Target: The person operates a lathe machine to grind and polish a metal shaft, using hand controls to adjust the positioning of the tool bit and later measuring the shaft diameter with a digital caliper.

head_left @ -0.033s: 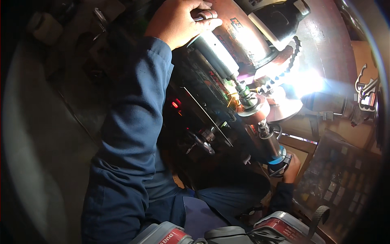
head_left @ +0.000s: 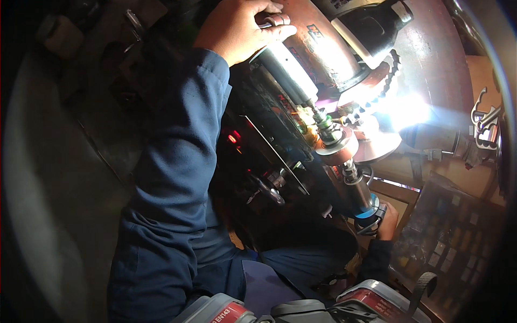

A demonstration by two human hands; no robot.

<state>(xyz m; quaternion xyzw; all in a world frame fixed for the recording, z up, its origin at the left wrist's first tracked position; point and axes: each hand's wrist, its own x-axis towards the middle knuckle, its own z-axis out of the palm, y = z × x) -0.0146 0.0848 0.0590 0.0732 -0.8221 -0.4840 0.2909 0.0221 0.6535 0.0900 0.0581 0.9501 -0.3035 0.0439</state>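
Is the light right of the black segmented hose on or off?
On: the light glares white, washing out what lies around it.

The ring (head_left: 338,152) sat between two steel shafts. Up and left of it, the left hand (head_left: 242,29) held the end of a steel cylinder (head_left: 288,72); down and right of it, the right hand (head_left: 388,222) was at a dark knob (head_left: 370,222), fingers mostly hidden. A light (head_left: 410,111) glared right of the ring, and a segmented hose (head_left: 393,72) curved above it.
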